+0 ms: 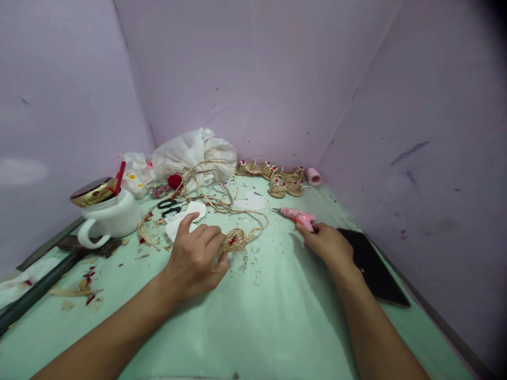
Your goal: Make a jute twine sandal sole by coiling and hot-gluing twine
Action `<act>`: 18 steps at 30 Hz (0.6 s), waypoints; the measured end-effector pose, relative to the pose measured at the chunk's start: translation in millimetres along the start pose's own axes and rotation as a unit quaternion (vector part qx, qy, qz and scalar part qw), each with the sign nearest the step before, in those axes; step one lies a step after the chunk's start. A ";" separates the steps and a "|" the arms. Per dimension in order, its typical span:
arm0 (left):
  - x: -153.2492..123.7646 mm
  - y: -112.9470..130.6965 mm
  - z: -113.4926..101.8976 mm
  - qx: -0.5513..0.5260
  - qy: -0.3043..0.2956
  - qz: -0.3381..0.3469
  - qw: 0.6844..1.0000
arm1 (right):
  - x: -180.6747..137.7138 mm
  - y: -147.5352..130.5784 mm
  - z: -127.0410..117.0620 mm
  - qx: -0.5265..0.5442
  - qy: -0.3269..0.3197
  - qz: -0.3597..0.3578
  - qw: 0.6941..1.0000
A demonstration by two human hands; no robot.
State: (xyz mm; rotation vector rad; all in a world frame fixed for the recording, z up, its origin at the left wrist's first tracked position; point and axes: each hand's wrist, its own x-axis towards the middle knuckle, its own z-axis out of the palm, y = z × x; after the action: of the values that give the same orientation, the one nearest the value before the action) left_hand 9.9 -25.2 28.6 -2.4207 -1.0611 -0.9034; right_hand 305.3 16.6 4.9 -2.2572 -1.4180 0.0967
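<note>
My left hand [197, 256] pinches the left side of a small coiled piece of braided straw [234, 240] with red bits at its middle. From the coil a long straw braid [259, 215] loops back across the table toward a plastic bag. My right hand [327, 243] has its fingers around the handle of a pink glue gun [297, 216], whose metal tip points left. Part of the handle is hidden by the hand. Beyond my left hand lie white paper pieces [197, 210] and black-handled scissors [171, 211].
At the left stand a white mug [119, 215] and a dark-handled hammer [59, 274]. Several finished straw pieces [278, 187] and a pink roll [314, 177] line the back, beside a white plastic bag [194, 150]. A black flat slab [374, 269] lies right.
</note>
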 end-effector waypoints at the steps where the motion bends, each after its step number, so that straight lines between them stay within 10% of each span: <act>1: 0.0 -1.1 1.0 -0.006 0.022 0.009 1.000 | 0.7 0.6 1.6 0.003 -0.014 0.003 1.000; 10: -0.5 -2.7 6.9 -0.028 0.081 0.029 0.996 | 5.1 -0.5 -3.9 0.190 -0.062 0.069 0.977; 18: -5.0 -12.4 8.2 0.017 0.139 0.034 0.990 | -34.6 -30.0 -19.4 0.504 -0.158 -0.013 0.849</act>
State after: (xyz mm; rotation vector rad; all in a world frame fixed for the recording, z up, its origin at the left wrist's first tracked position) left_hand 1.4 -15.3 19.9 -2.2073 -0.8790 -1.1475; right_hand 270.1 -9.6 28.4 -1.3539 -1.1174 0.9958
